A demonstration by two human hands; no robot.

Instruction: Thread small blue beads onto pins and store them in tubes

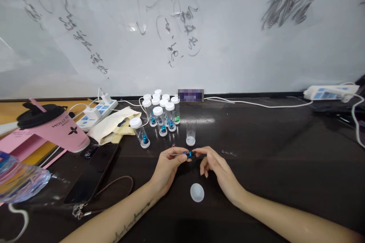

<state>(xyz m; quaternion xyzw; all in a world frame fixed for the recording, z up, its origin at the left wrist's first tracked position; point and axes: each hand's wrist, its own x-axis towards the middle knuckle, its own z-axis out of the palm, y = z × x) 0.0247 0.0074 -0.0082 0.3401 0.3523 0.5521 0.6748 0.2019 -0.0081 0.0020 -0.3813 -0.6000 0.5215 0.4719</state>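
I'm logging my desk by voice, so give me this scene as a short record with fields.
Left hand: pinches a small blue piece
Right hand: fingertips at the piece's dark end
Uncapped tube: clear, upright, beyond the hands
Loose cap: on the table, nearer the person than the blue piece
Capped tubes: a cluster, white caps, mostly blue contents visible, one green
Left side: dark phone, pink cup
Behind: marked whiteboard

Head-worn view, facing forward and down, over the desk point(256, 152)
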